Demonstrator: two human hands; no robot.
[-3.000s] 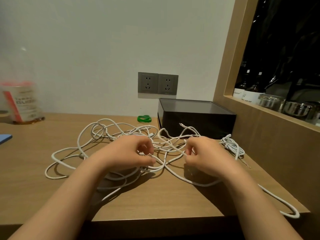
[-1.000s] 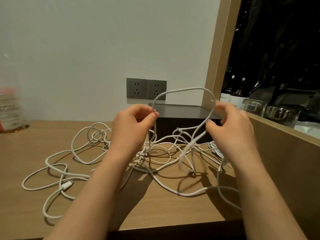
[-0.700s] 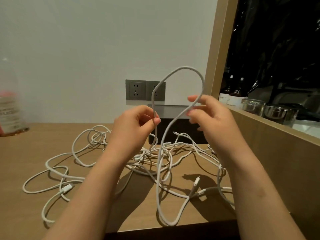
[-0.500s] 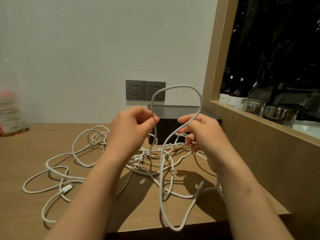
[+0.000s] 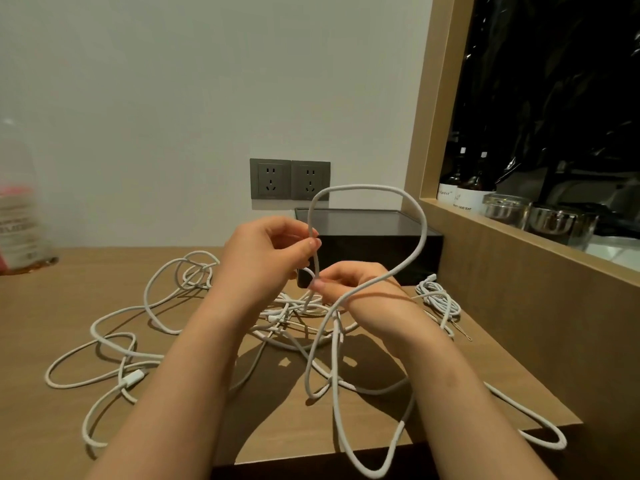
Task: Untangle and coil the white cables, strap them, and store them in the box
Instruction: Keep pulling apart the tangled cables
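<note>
A tangle of white cables (image 5: 145, 306) sprawls over the wooden desk (image 5: 69, 289). My left hand (image 5: 266, 251) pinches one white cable between thumb and forefinger, above the tangle. From that pinch a raised loop (image 5: 363, 187) arches up and right, then falls across the back of my right wrist. My right hand (image 5: 349, 282) sits lower, just under the left, and pinches a cable strand. The black box (image 5: 367, 233) stands closed behind both hands against the wall. A small coiled white cable (image 5: 438, 299) lies to its right front.
Two grey wall sockets (image 5: 290, 179) sit above the box. A wooden partition (image 5: 519, 289) borders the desk on the right, with bottles and glass jars (image 5: 505, 209) on its ledge. A blurred plastic bottle (image 5: 20, 209) stands far left. One cable hangs over the desk's front edge (image 5: 363, 476).
Both hands lifted a cable loop off the desk. In the last half second my right hand dropped and moved left beneath the left hand, so the loop now drapes over my right wrist.
</note>
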